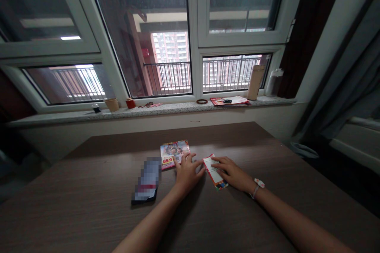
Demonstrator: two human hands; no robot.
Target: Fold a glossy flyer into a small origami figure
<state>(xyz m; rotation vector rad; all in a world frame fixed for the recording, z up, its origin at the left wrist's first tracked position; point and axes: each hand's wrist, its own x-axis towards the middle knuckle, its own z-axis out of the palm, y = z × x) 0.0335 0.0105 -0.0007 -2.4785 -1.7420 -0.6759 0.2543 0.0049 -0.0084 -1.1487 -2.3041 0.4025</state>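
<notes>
A small folded paper leaflet, white with a red and coloured edge, lies on the brown wooden table. My right hand rests flat on it with fingers stretched out. My left hand lies beside the leaflet's left edge, fingers spread, its fingertips touching a colourful flyer marked 89.9. A dark phone lies to the left of my left hand. A pale band sits on my right wrist.
A stone windowsill runs behind the table with two small cups, a bracelet, a red booklet, a tall wooden flask and a grey jar. A curtain hangs at the right.
</notes>
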